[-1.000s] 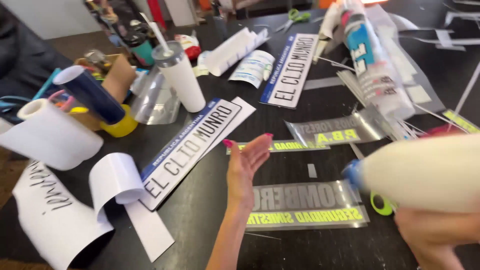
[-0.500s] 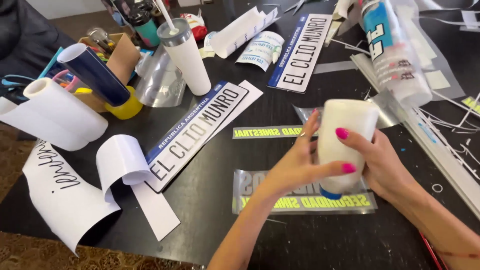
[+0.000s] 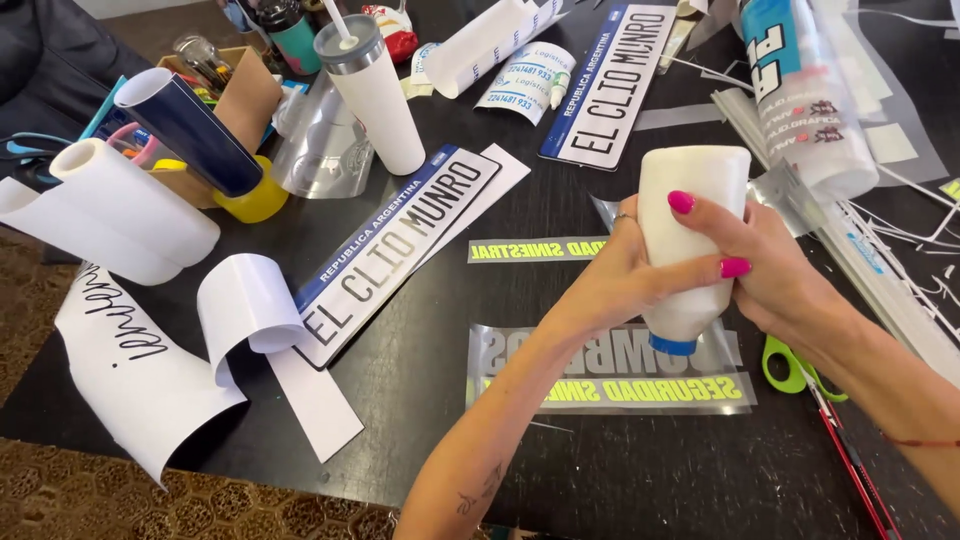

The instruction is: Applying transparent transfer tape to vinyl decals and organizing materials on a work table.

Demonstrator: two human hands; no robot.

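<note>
1. Both hands hold a white bottle (image 3: 690,240) above the dark surface (image 3: 420,400)
2. The bottle stands upside down, its long side up and down. Its blue cap (image 3: 672,346) points at the surface
3. The left hand (image 3: 612,285) is closed around the bottle's left side. The right hand (image 3: 775,270) is closed around its right side, with pink nails on the front
4. Right under the cap lies a clear sheet with yellow letters (image 3: 610,375)
5. Both hands are just as near, since both touch the bottle
6. Green-handled scissors (image 3: 790,365) lie just beside the right hand, and a white cup with a straw (image 3: 375,95) stands well apart
</note>
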